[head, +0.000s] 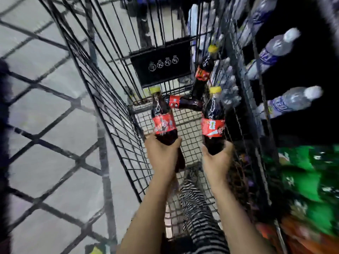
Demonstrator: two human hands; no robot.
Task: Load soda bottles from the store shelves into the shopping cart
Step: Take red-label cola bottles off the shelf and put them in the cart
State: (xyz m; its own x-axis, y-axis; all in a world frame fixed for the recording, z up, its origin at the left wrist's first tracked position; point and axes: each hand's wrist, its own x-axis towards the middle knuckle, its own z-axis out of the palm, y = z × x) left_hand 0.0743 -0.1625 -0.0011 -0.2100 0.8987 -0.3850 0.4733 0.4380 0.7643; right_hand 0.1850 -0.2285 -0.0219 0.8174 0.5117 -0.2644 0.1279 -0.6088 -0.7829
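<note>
Head camera looked down into the wire shopping cart (110,99), which filled the middle of the frame, with the store shelf of water bottles (275,50) close along its right side, in the upper right.

Two loaded cola bottles sat at the far end of the basket, centre frame. One lay on its side (183,103), and the other leaned (201,76) toward the right wall above it.

We held two more inside the basket, above its mesh floor. Our left hand (162,155) was clenched round the base of the left cola bottle (163,123). Our right hand (216,159) grasped the base of the right cola bottle (213,123), fingers curled about it.

Both grips sat low, with the yellow-capped necks pointing away from us. We judged the weight hung forward, so either bottle could tip out of the hand and drop onto the mesh.

Released too early, they could strike the loaded pair, topple the leaning one, or shake up the soda. The right cola bottle was just beside the cart's right wall, so it or a knuckle could catch the wire.

Blur kept us from telling how firmly the fingers closed.
</note>
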